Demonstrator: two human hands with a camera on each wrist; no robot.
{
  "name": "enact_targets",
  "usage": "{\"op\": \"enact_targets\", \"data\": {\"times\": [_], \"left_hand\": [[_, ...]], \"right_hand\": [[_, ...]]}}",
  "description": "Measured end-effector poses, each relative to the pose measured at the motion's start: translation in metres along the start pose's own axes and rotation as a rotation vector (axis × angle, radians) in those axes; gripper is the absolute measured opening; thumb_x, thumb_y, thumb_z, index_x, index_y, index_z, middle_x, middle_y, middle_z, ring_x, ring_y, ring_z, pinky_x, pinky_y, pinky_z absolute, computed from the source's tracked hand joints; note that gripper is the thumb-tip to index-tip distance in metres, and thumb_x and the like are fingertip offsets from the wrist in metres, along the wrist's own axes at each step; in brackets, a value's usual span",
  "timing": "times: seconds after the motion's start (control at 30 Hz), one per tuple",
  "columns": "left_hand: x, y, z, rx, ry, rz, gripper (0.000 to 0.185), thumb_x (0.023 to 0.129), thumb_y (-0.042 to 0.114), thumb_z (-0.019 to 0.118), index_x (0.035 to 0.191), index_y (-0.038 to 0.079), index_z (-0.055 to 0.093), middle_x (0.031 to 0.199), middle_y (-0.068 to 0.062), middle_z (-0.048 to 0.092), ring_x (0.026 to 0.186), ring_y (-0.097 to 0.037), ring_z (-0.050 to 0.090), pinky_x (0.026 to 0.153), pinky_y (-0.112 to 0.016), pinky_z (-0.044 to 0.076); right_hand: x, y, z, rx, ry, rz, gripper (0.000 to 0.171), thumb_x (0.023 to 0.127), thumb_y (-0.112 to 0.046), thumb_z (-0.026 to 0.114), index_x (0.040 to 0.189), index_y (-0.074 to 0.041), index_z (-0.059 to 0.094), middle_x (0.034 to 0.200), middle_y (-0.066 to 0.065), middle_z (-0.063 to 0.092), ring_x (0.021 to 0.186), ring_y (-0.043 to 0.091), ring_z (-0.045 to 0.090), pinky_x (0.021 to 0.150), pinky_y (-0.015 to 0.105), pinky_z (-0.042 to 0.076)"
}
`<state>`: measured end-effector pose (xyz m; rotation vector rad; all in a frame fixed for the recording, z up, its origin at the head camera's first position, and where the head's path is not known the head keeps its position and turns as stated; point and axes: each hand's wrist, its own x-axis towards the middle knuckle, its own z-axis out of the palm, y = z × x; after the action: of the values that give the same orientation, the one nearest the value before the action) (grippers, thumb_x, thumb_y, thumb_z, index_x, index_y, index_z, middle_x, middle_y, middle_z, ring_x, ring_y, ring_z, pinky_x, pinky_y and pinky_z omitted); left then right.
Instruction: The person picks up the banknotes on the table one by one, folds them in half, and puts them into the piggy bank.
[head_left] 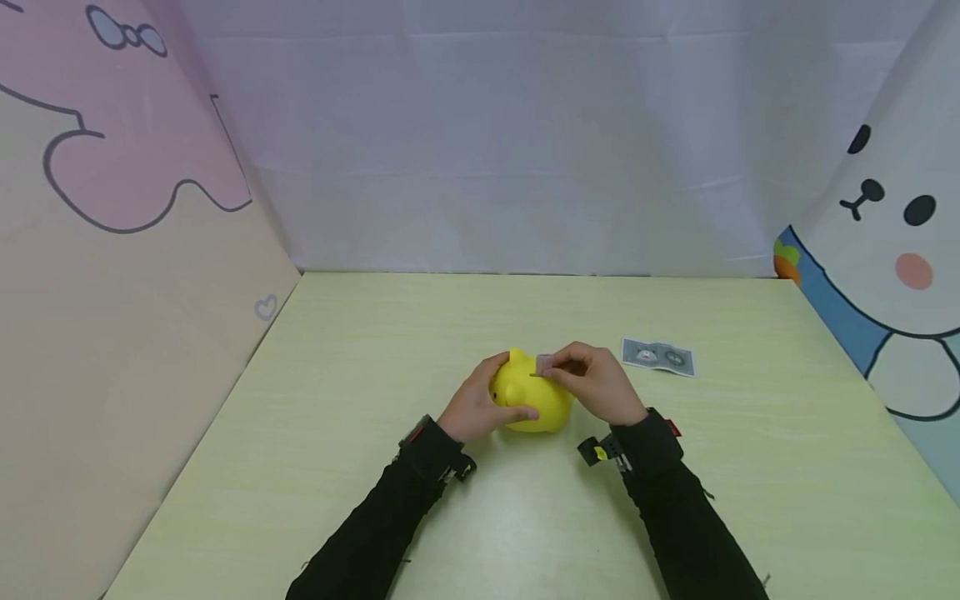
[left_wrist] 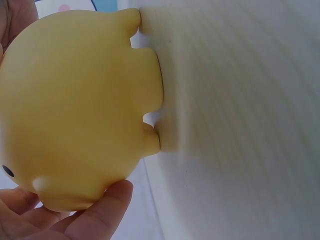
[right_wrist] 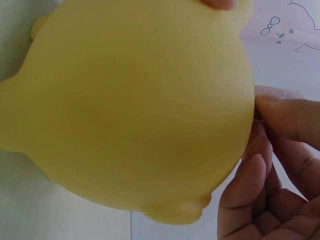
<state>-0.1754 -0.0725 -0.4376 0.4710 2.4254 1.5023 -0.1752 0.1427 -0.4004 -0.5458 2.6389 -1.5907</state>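
A yellow piggy bank (head_left: 553, 410) stands on its short feet on the table, its snout side turned to the left. My left hand (head_left: 480, 403) grips the head end, with the thumb along the near side and the fingers round the far side. Between thumb and fingers, my right hand (head_left: 600, 385) pinches a small folded paper note (head_left: 543, 362) right at the dark slot on the pig's back. In the right wrist view the note's pale edge (right_wrist: 285, 93) shows above the thumb. How deep it sits in the slot is hidden by the body.
A grey printed paper note (head_left: 658, 357) with a crease lies on the table behind and right of the right hand. The pale table (head_left: 337, 375) meets a white sheet (head_left: 480, 150) at the back, with cartoon-printed panels at the sides.
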Motion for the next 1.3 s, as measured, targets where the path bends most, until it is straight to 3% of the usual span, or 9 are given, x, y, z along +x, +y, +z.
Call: {"op": "enact_targets", "data": {"times": [0.2,0.4,0.63,1.3], "left_hand": [[-0.0002,0.0,-0.0003,-0.005,0.002,0.001,0.099,0.079,0.04,0.082,0.154,0.009,0.026,0.151,-0.01,0.039,0.115,-0.024,0.05,0.098,-0.039,0.045],[0.0008,-0.0022,-0.0002,0.002,-0.001,-0.007,0.1,0.078,0.042,0.082,0.154,0.008,0.025,0.15,-0.01,0.039,0.114,-0.024,0.05,0.098,-0.039,0.045],[0.0004,-0.0012,-0.0002,0.007,0.001,-0.019,0.102,0.078,0.043,0.082,0.154,0.008,0.025,0.151,-0.01,0.038,0.117,-0.025,0.05,0.101,-0.041,0.044],[0.0002,0.0,0.0002,0.014,-0.002,-0.009,0.101,0.078,0.042,0.081,0.154,0.007,0.025,0.151,-0.011,0.038,0.117,-0.026,0.049,0.102,-0.041,0.045]], "right_hand": [[-0.0012,-0.0001,-0.003,0.02,-0.006,-0.009,0.016,0.092,-0.008,0.067,0.106,-0.001,0.071,0.105,0.014,0.07,0.088,0.02,0.065,0.078,0.017,0.053],[-0.005,-0.0045,-0.0077,0.048,0.051,-0.049,0.021,0.093,-0.018,0.068,0.111,-0.007,0.069,0.108,0.011,0.07,0.089,0.014,0.065,0.079,0.022,0.054],[-0.0064,-0.0071,-0.0089,0.034,0.091,-0.137,0.015,0.094,-0.011,0.065,0.107,-0.003,0.07,0.103,0.013,0.07,0.087,0.01,0.064,0.079,0.022,0.054],[-0.0041,-0.0047,-0.0064,-0.03,0.062,-0.034,0.011,0.092,-0.014,0.069,0.098,-0.006,0.072,0.096,0.011,0.071,0.08,0.016,0.063,0.074,0.02,0.053]]}}
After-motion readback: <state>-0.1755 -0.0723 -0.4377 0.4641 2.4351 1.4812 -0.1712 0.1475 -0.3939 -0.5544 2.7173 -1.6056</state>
